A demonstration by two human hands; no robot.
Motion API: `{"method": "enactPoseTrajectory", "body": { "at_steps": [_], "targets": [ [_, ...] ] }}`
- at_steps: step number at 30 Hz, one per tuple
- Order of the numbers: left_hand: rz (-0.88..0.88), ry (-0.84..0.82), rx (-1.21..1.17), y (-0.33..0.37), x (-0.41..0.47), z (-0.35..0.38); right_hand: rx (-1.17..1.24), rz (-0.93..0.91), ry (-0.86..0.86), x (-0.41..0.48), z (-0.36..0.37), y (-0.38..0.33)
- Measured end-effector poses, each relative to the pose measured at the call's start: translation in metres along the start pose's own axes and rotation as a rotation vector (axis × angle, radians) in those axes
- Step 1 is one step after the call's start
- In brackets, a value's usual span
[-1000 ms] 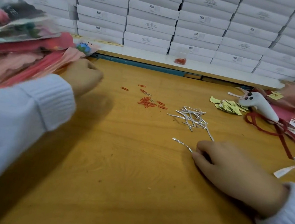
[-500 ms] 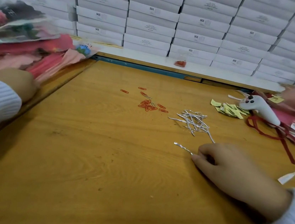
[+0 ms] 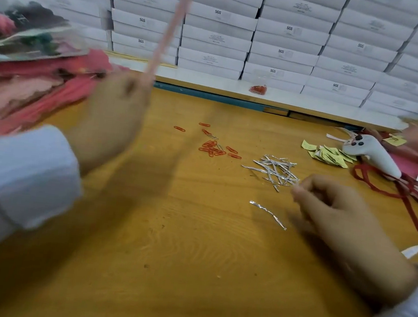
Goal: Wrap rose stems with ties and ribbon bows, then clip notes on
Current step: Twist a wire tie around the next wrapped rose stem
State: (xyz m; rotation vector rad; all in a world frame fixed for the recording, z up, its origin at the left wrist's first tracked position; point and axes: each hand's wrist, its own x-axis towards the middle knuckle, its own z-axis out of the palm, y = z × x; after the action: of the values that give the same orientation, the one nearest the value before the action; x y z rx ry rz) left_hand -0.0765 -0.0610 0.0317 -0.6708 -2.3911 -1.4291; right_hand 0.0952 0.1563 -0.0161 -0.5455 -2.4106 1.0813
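In the head view, a pink stem (image 3: 165,34) is gripped near its lower end by the left hand (image 3: 112,122), whose fingers are curled tight round it. The stem is held well above the bench (image 3: 164,258), slanting up and to the right across the stacked white boxes (image 3: 217,38), with the pile of wrapped roses (image 3: 28,78) just beside that hand. The right hand (image 3: 334,218) is held low at the near edge of the heap of silver ties (image 3: 272,168), its fingers curled inward with the tips together; whether a tie is pinched between them cannot be told through the blur. One loose tie (image 3: 268,214) lies apart from the heap, just left of that hand. The step in hand is judged to be the fetching of a single tie for the stem. It would be done best if only one tie is separated, since the heap is tangled and several could be dragged along; the loose tie is the easier pick. The stem should be steadied before the tie is wound. The red paper clips (image 3: 214,148), yellow notes (image 3: 327,154) and red ribbon (image 3: 383,189) lie further back, needed for later steps
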Motion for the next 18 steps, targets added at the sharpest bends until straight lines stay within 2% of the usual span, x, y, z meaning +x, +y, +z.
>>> {"method": "enactPoseTrajectory", "body": {
  "at_steps": [3,6,7,10,12,15,17,18],
  "targets": [
    [0.063,-0.301,-0.182,0.029,-0.045,0.041,0.319,-0.049,0.086,-0.003,0.001,-0.011],
    [0.054,-0.431,-0.144,0.05,-0.087,0.072,0.696,0.033,0.084,-0.004,-0.002,-0.017],
    [0.07,-0.475,-0.079,0.054,-0.095,0.076,0.703,0.033,0.098,-0.004,-0.003,-0.017],
    [0.325,-0.509,0.168,0.073,-0.109,0.076,0.646,0.091,0.144,-0.003,-0.006,-0.015],
    [0.419,-0.582,0.284,0.074,-0.112,0.079,0.681,0.166,0.16,-0.002,-0.009,-0.013],
    [0.352,-0.627,0.125,0.064,-0.116,0.083,0.77,0.216,0.098,-0.001,-0.014,-0.011],
    [0.318,-0.546,0.006,0.056,-0.103,0.082,0.85,0.205,-0.063,-0.003,-0.016,-0.013],
    [0.244,-0.535,-0.081,0.055,-0.095,0.083,0.879,0.199,-0.162,-0.004,-0.017,-0.013]
  ]
}}
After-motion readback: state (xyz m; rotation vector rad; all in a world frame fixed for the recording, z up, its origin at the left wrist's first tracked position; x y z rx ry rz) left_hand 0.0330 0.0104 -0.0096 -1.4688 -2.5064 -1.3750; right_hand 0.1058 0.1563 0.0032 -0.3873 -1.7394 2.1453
